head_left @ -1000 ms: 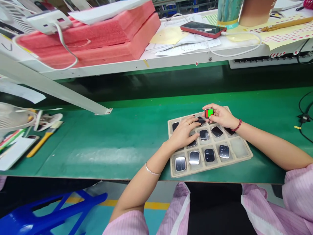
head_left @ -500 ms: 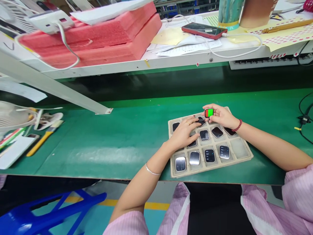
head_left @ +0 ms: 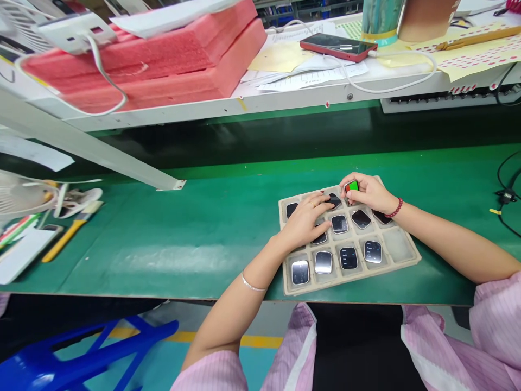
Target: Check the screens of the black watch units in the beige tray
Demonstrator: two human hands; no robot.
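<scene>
Two hands at work over one beige tray point(head_left: 402, 247) on your green bench mat point(head_left: 203, 228). Your right hand point(head_left: 368, 193) is closed around a small watch body with a lit green-and-red screen point(head_left: 351, 186), at the tray's far edge. Your left hand point(head_left: 305, 220) lies flat, fingers spread, touching a dark watch body point(head_left: 334, 200) in a far compartment.

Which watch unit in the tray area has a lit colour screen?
The one held in the right hand at the tray's far edge: that watch shows green with a red strip. Those seated in the pockets look dark or grey, some with faint text.
</scene>
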